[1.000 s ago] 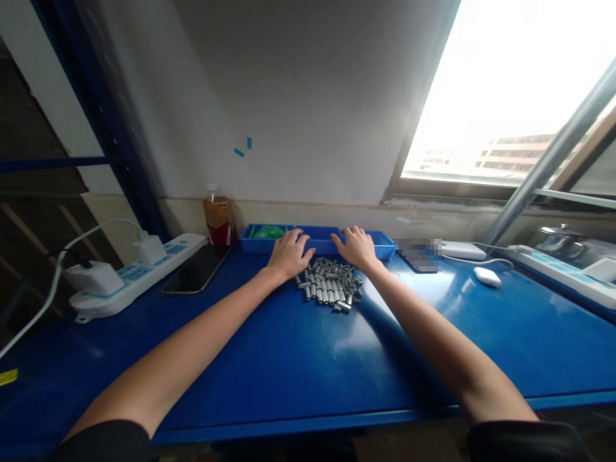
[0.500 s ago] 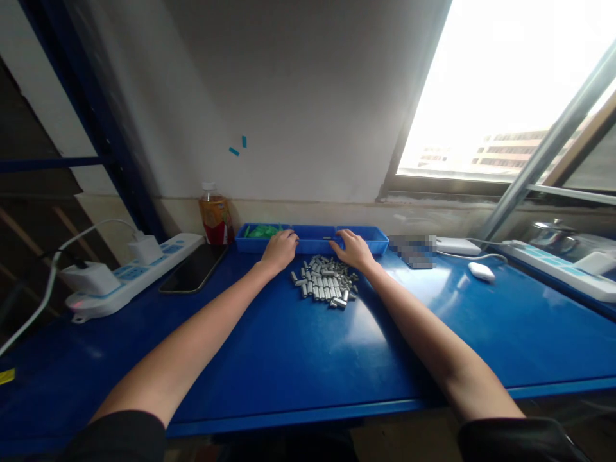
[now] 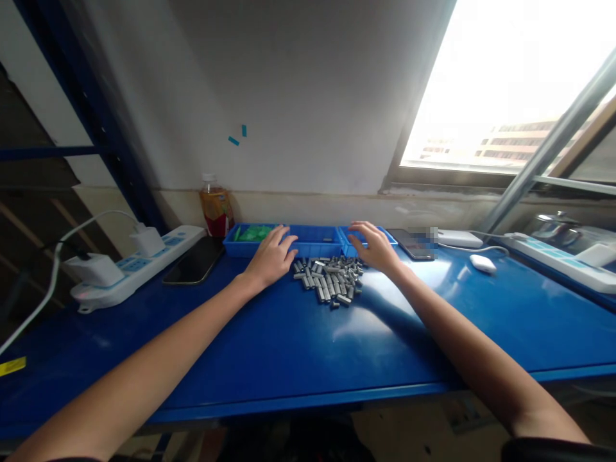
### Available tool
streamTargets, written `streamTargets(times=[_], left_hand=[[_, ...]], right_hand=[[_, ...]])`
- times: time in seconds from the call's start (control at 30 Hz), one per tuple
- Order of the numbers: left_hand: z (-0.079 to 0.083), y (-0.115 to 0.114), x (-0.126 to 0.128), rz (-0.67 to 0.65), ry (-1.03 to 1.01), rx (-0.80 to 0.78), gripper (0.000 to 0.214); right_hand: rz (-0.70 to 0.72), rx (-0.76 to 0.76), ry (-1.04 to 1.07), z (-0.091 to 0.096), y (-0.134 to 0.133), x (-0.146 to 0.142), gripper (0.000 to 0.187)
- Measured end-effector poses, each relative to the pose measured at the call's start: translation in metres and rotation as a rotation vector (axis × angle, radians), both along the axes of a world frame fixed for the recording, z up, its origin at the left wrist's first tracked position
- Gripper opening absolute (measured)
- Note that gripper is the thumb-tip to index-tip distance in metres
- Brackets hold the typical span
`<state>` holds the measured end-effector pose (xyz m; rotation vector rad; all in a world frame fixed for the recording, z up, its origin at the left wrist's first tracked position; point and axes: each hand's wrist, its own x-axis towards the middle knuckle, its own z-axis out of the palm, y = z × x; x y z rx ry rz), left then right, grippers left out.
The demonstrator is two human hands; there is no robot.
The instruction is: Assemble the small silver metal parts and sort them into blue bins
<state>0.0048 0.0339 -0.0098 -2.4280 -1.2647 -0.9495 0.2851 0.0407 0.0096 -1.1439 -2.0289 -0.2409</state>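
Note:
My left hand point(image 3: 272, 258) is open over the front of the left blue bin, which holds green pieces point(image 3: 255, 233). Its fingers point toward the pile, and nothing shows in them. My right hand point(image 3: 378, 247) is also open, thumb apart from the fingers, at the right blue bin point(image 3: 344, 242), whose inside it partly hides. Between them is the middle blue bin point(image 3: 308, 250), with a small metal piece lying in it. In front of the bins lies a pile of silver metal cylinders and smaller screw-like parts point(image 3: 332, 282).
A power strip point(image 3: 129, 266), a dark phone point(image 3: 195, 260) and a drink bottle point(image 3: 216, 205) stand at the left. On the right lie another phone point(image 3: 411, 244), a white box point(image 3: 459, 239), a white earbud case point(image 3: 482, 264) and a second power strip point(image 3: 563, 263). The wall is behind.
My left hand has moved left and toward me, its fingers spreading. My right hand has shifted right. The right bin now sits slightly turned from the middle one, and the view has shifted a little.

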Motion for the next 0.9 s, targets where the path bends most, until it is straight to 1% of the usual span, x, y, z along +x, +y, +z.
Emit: streamTargets(times=[0.03,0.07,0.13,0.2,0.27,0.33,0.43,0.6,0.73,0.83,0.9], left_hand=[[0.002,-0.006,0.002,-0.017,-0.016,0.013,0.033],[0.003,-0.012,0.006,-0.036,-0.035,0.007,0.033],[0.006,-0.026,0.014,-0.072,-0.064,-0.047,0.03],[0.007,-0.041,0.023,-0.103,-0.06,-0.127,0.028],[0.006,-0.055,0.031,-0.143,-0.031,-0.199,0.026],[0.005,-0.065,0.035,-0.188,-0.002,-0.245,0.026],[0.002,-0.071,0.036,-0.199,0.012,-0.276,0.026],[-0.007,-0.064,0.035,-0.194,0.025,-0.335,0.024],[-0.01,-0.063,0.036,-0.204,0.005,-0.34,0.024],[-0.008,-0.065,0.037,-0.214,-0.017,-0.318,0.024],[-0.005,-0.066,0.038,-0.22,-0.029,-0.307,0.024]], right_hand=[[-0.027,0.021,0.021,0.007,-0.005,0.005,0.024],[-0.053,0.011,0.028,0.013,-0.011,0.01,0.022],[-0.068,-0.113,-0.045,0.019,-0.022,0.018,0.019],[-0.047,-0.322,-0.209,0.016,-0.029,0.023,0.018],[-0.04,-0.501,-0.366,0.008,-0.032,0.026,0.021],[-0.059,-0.573,-0.456,-0.001,-0.03,0.025,0.024],[-0.105,-0.558,-0.486,-0.006,-0.026,0.022,0.021],[-0.151,-0.626,-0.479,0.002,-0.029,0.019,0.009],[-0.169,-0.62,-0.482,0.003,-0.033,0.019,0.015],[-0.162,-0.585,-0.481,0.005,-0.035,0.019,0.019],[-0.148,-0.562,-0.425,0.009,-0.037,0.016,0.02]])
